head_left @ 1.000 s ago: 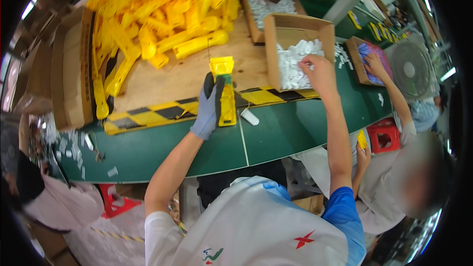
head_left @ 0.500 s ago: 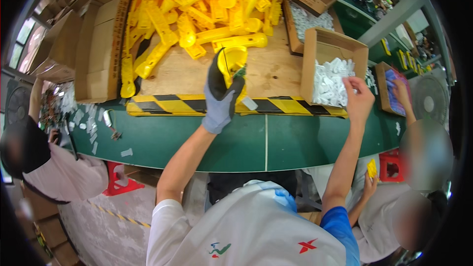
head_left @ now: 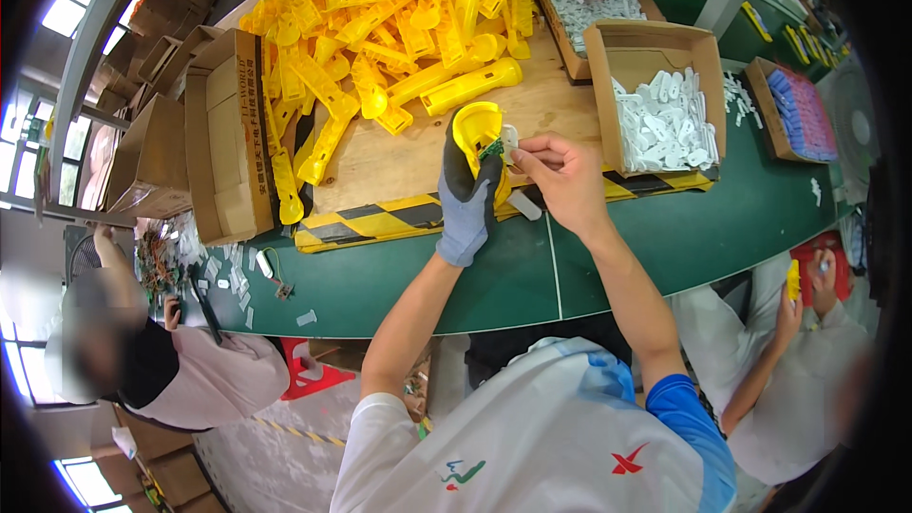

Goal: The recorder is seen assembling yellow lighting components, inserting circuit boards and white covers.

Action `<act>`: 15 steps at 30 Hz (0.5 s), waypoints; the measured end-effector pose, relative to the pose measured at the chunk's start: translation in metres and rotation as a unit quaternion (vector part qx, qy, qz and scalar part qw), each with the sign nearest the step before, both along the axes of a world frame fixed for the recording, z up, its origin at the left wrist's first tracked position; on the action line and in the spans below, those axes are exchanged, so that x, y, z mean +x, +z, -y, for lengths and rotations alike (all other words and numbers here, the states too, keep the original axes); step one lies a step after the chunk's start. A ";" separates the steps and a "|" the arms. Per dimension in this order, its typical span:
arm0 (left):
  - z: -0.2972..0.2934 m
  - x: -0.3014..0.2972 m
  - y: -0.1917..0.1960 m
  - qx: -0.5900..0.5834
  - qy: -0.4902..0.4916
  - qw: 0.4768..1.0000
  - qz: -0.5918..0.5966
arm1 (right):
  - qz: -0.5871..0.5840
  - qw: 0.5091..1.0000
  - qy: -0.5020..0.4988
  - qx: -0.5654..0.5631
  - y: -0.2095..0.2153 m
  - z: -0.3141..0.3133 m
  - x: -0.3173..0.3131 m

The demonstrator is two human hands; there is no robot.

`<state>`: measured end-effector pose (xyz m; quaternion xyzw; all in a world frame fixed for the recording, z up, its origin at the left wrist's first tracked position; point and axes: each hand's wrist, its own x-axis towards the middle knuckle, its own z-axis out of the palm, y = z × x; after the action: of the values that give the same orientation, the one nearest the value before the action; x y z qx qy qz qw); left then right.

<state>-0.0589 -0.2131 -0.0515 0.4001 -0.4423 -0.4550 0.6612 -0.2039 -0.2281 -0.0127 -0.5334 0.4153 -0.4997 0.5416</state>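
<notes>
My left hand [head_left: 464,209], in a grey and black work glove, is wrapped round a yellow plastic housing [head_left: 478,122] with a round, hollow end. A small green circuit board [head_left: 491,149] shows at the housing's edge. My bare right hand [head_left: 573,182] pinches a small white plastic piece [head_left: 510,138] between thumb and fingertips, right beside the board. Whether the white piece touches the housing I cannot tell. A pale rectangular block [head_left: 524,204] shows just below, by the striped board edge; whether it is attached to the housing is unclear.
Yellow housings [head_left: 380,28] lie heaped on a wooden board [head_left: 380,157] with a striped edge [head_left: 380,220]. To the right stands a cardboard box [head_left: 655,49] of white pieces; an empty carton [head_left: 223,142] is at left. Co-workers sit at both sides of the green table [head_left: 617,247].
My right hand has come from the box of white pieces to the housing, a white piece now visible in its fingers. My left hand still holds the housing; the whole view has shifted.
</notes>
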 end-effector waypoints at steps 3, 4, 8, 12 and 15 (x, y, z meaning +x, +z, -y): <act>0.000 -0.005 0.001 -0.006 0.017 1.000 0.007 | -0.049 0.999 -0.017 -0.005 0.001 0.001 0.000; 0.001 -0.005 0.000 -0.007 0.010 1.000 0.017 | -0.046 0.999 -0.012 -0.003 0.000 0.000 0.001; 0.005 0.000 -0.003 0.043 -0.024 0.999 0.023 | -0.006 1.000 0.006 0.009 -0.011 0.003 -0.003; 0.002 -0.007 -0.015 0.066 -0.038 0.996 -0.039 | 0.019 0.997 0.064 0.034 -0.029 0.020 -0.020; -0.001 -0.012 -0.008 0.097 -0.046 0.994 -0.008 | 0.045 0.994 0.076 0.070 -0.034 0.019 -0.020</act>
<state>-0.0707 -0.2123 -0.0591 0.4379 -0.4086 -0.5293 0.6010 -0.2235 -0.2475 -0.0463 -0.5009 0.3828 -0.4503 0.6322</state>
